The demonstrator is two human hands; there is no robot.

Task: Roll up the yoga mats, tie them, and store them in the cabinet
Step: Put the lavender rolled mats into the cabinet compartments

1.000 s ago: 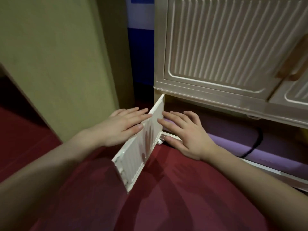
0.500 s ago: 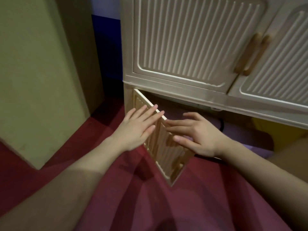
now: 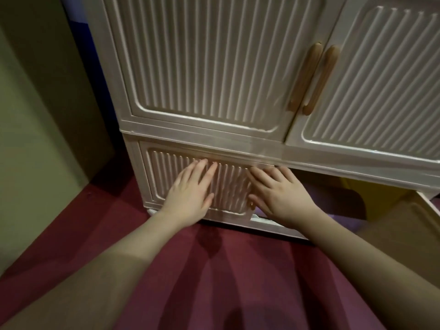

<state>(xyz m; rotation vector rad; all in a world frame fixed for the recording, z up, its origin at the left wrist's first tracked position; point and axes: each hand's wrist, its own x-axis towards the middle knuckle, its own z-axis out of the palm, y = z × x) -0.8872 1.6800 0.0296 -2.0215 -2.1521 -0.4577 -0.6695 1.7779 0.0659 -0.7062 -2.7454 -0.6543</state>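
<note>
Cream ribbed plastic is under both my palms: my left hand point(image 3: 188, 198) lies flat, fingers straight, on the lower left door point(image 3: 162, 177) of the cabinet point(image 3: 214, 67), and my right hand point(image 3: 281, 198) rests open at that door's right edge, grasping nothing. This door sits flush with its frame, so I judge it as good as closed. To the right the lower compartment is open, and a purple mat point(image 3: 333, 198) lies inside, partly hidden by my right wrist; something yellow point(image 3: 385, 194) sits farther right in there. I cannot see a tie from here. The lower right door point(image 3: 404, 234) hangs open toward me. Storing looks done for this mat; what seems left is swinging that right door closed.
</note>
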